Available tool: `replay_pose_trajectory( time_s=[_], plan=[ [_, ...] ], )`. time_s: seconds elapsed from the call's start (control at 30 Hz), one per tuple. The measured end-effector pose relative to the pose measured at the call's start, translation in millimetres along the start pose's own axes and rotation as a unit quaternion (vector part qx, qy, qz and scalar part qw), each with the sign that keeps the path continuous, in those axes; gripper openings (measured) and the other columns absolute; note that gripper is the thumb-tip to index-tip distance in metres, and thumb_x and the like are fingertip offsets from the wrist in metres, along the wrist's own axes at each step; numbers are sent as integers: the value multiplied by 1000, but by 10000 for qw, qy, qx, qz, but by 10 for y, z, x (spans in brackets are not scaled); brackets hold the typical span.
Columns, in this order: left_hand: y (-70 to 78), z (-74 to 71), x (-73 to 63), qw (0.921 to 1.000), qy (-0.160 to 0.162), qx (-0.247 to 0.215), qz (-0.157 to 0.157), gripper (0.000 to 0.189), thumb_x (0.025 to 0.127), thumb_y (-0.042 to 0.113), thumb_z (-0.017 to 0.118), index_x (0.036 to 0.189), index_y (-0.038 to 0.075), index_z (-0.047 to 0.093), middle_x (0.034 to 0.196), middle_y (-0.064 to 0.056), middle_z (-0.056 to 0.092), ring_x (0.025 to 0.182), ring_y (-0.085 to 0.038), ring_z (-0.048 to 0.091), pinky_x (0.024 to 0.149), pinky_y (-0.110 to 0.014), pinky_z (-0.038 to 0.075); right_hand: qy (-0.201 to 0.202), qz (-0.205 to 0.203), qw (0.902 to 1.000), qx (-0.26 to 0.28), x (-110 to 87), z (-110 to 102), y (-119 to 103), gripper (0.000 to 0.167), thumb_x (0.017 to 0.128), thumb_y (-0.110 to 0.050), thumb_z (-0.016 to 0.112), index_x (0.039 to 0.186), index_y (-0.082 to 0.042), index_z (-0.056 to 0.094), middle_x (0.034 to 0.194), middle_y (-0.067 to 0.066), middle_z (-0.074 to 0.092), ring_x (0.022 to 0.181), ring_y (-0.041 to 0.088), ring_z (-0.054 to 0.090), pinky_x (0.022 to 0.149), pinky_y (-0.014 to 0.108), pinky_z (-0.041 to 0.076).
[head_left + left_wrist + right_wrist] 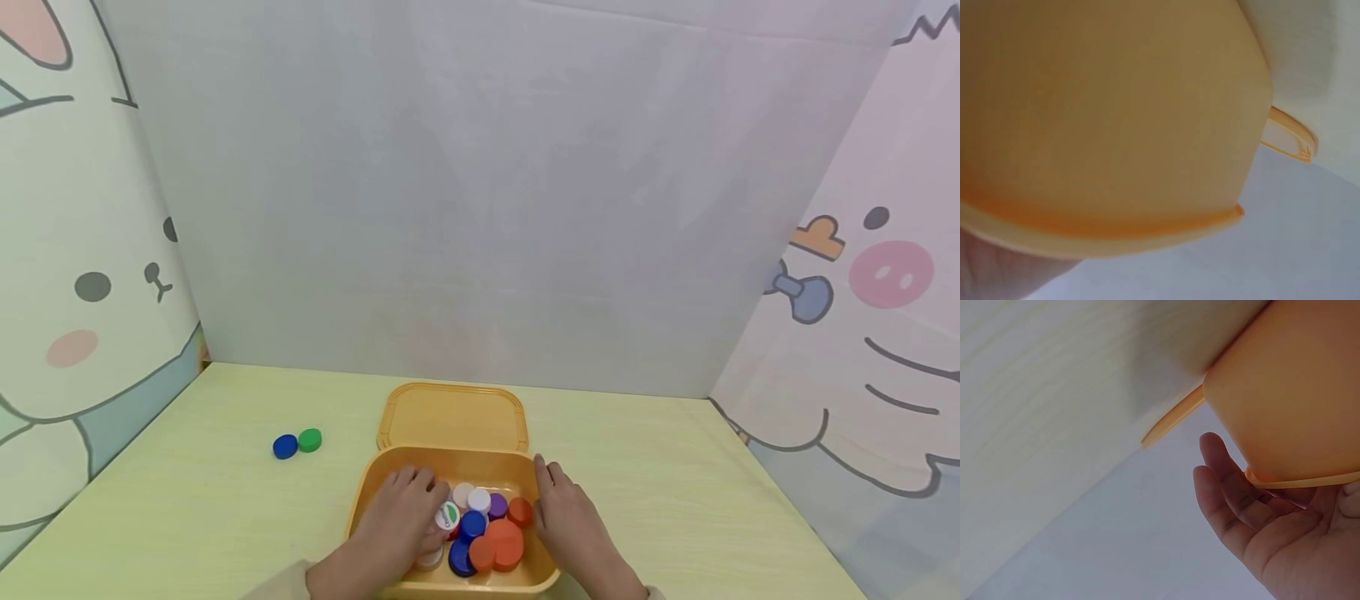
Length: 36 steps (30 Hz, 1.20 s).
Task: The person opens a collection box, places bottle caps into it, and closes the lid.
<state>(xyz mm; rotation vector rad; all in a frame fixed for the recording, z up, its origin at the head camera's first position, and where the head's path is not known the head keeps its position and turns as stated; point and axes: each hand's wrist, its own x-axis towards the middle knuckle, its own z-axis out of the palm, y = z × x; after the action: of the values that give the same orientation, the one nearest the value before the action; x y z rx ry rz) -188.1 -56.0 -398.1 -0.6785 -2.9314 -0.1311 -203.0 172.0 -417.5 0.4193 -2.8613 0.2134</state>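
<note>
An orange-yellow plastic box (442, 457) holds several bottle caps. My left hand (396, 521) reaches inside with bent fingers, right beside a white cap with a green mark (447, 517); its thumb's contact with that cap is unclear. Around it lie blue caps (472, 525), a large orange-red cap (505, 543), a white cap (478, 500) and a purple cap (497, 505). At the right wall, my right hand (572, 525) holds the box's rim; the right wrist view shows two fingers (1216, 503) outside it. The left wrist view shows mostly the box's outer wall (1116, 125).
Behind the box, its orange lid (450, 417) lies on the pale wooden table (675, 483). A blue cap (285, 447) and a green cap (310, 440) sit side by side at the left. A grey curtain (465, 208) closes off the back.
</note>
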Motion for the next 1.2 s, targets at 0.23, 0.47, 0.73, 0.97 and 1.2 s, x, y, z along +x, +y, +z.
replay_pose_trajectory(
  time_s=[0.23, 0.47, 0.73, 0.97, 1.2],
  plan=[
    [21, 28, -9, 9995, 145, 283, 94, 38, 70, 42, 73, 99, 20, 62, 88, 1, 54, 80, -17, 43, 77, -34, 45, 22, -23, 10000, 9, -4, -1, 4, 49, 84, -12, 53, 129, 3, 44, 109, 16, 55, 81, 23, 57, 77, 40, 52],
    [41, 27, -17, 9993, 121, 309, 160, 30, 71, 33, 73, 97, 21, 61, 87, 2, 53, 80, -17, 42, 77, -35, 45, 7, -9, 10000, 55, -7, -10, 0, 49, 84, -12, 53, 130, 4, 44, 111, 17, 54, 85, 25, 58, 79, 42, 51],
    [49, 19, -26, 9986, 143, 440, 248, 28, 71, 27, 72, 96, 21, 62, 87, 2, 53, 79, -18, 42, 77, -35, 44, -3, 18, 10000, 34, -9, -12, -7, 49, 84, -12, 53, 130, 4, 44, 111, 16, 54, 86, 25, 58, 80, 42, 51],
    [39, -13, -35, 9992, 54, 333, 231, 31, 75, 39, 69, 99, 20, 62, 90, 1, 54, 81, -17, 44, 79, -36, 46, -73, 45, 10000, 38, -4, -14, -13, 49, 85, -13, 53, 130, 3, 44, 112, 16, 54, 86, 25, 58, 80, 42, 51],
    [-21, -92, -38, 9988, 407, 200, 187, 41, 73, 46, 70, 99, 16, 64, 90, 0, 55, 82, -17, 45, 77, -35, 46, -132, 92, 9998, 67, -7, -27, -23, 50, 85, -13, 53, 131, 3, 43, 115, 17, 54, 90, 26, 58, 82, 43, 50]
  ],
)
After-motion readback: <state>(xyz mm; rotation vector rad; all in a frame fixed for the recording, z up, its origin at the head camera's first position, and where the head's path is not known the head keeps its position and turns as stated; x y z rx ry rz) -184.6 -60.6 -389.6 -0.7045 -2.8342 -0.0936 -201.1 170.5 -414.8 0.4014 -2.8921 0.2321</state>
